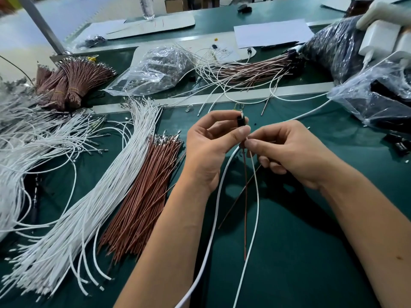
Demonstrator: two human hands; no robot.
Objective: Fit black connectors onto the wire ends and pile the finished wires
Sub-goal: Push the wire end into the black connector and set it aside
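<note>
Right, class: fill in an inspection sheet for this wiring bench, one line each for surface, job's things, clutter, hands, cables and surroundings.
Surface: green mat, mostly covered on the left.
Job's things: black connector held above the mat; a white wire and a brown wire hang below it; loose white wires and brown wires lie left; finished wires piled behind.
Clutter: plastic bags, paper sheet, white chargers.
Hands: left hand pinches the connector; right hand pinches the wires just below it.
Cables: white cable crosses the mat between the forearms.
Surroundings: a gloved hand at top right; a metal post at top left.
</note>
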